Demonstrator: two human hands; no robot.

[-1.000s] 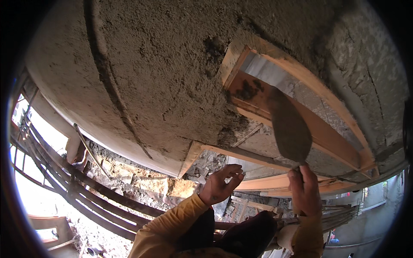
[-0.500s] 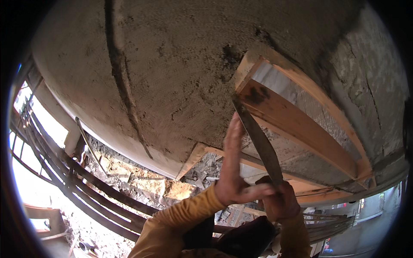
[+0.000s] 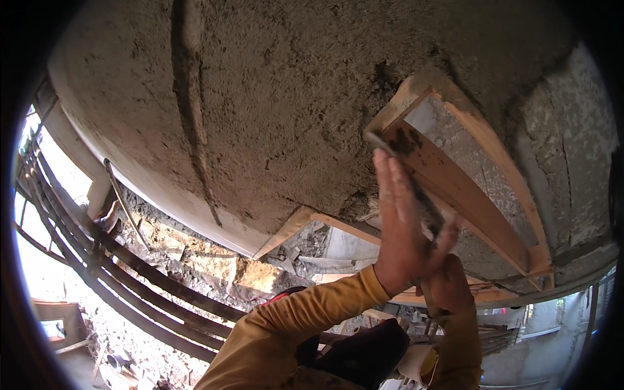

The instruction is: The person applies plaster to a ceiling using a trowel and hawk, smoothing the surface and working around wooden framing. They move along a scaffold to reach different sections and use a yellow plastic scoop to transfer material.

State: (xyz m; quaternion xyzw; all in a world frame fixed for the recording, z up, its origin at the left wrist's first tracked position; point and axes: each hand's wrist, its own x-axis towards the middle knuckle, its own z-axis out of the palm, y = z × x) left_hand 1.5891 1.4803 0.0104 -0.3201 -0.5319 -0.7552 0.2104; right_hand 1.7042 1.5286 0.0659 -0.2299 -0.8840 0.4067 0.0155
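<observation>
My right hand (image 3: 450, 286) is closed around the lower end of a long, narrow, flat trowel-like tool (image 3: 426, 207), blurred by motion. My left hand (image 3: 400, 227) lies along the tool with its fingers stretched out and thumb spread towards the right hand; it partly hides the blade. The tool's tip is at the upper left corner of a wooden frame (image 3: 398, 109) set in the wall, where the frame meets rough grey plaster (image 3: 279, 117). Dark mortar smears mark the frame's inner board (image 3: 407, 138).
A dark groove (image 3: 188, 110) runs down the plaster on the left. A second wooden frame edge (image 3: 286, 229) stands lower down. Dark rails (image 3: 149, 286) curve along the left, with rubble (image 3: 214, 263) on the ground between them and the wall. A thin pole (image 3: 127, 205) leans nearby.
Both hands have moved slightly up and to the right with the tool, which is now blurred. The view has shifted, so the wooden frame and groove appear a little further right.
</observation>
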